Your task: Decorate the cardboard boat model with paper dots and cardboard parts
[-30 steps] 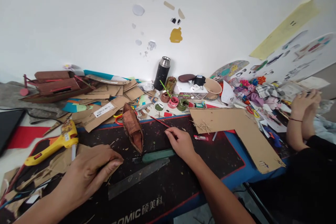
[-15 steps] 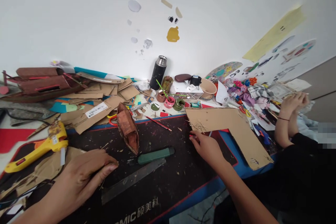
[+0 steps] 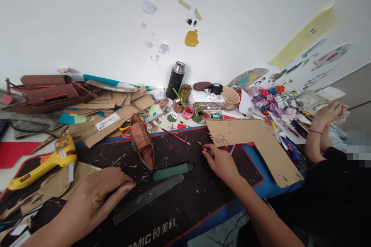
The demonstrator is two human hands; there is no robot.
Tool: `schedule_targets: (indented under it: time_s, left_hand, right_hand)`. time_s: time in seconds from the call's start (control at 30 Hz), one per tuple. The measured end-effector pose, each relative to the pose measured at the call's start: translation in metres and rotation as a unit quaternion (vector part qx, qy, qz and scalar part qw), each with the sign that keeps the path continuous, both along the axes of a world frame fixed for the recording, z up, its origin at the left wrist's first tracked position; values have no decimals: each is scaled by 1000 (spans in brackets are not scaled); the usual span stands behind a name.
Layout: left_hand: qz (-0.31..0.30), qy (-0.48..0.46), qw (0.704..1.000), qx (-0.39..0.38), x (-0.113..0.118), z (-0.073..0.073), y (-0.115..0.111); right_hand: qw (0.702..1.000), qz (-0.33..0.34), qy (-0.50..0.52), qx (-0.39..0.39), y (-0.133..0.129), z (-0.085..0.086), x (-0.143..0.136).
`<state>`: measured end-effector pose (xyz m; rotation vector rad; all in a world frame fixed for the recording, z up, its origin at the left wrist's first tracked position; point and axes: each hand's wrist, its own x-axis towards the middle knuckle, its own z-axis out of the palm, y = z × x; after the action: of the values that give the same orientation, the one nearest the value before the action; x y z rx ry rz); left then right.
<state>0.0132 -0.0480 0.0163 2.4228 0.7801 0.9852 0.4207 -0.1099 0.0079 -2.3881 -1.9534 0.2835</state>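
My left hand (image 3: 100, 197) is over the dark mat (image 3: 174, 204) at the lower left, thumb and fingers pressed together; what they hold, if anything, is hidden. My right hand (image 3: 220, 160) pinches a tiny red thing (image 3: 205, 149) between its fingertips, left of the L-shaped cardboard (image 3: 261, 139). Between my hands stands a small reddish-brown model boat (image 3: 142, 141). A green cutter (image 3: 173, 171) and a clear ruler (image 3: 147, 199) lie just in front of it. Thin sticks (image 3: 220, 139) rest on the cardboard.
A yellow glue gun (image 3: 43, 166) and cardboard scraps (image 3: 107, 123) lie at the left, with a larger model boat (image 3: 49, 94) behind. Paint pots (image 3: 188, 112) and a black flask (image 3: 175, 80) stand at the back. Another person's hands (image 3: 321, 123) are at the right.
My right hand has moved a little to the left, away from the cardboard, with the red thing in its fingertips. My left hand has shifted slightly right.
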Motion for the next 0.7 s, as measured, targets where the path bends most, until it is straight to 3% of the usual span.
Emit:
schedule_targets:
  time_s: [0.27, 0.43, 0.7]
  left_hand:
    - [-4, 16, 1000, 12, -1, -6, -4]
    - [-16, 38, 999, 2, -2, -14, -4]
    - [-20, 22, 999, -30, 2, -26, -10]
  right_hand:
    - [997, 21, 68, 43, 31, 10, -22]
    - [993, 56, 106, 20, 58, 21, -28]
    - [996, 82, -19, -8, 115, 25, -51]
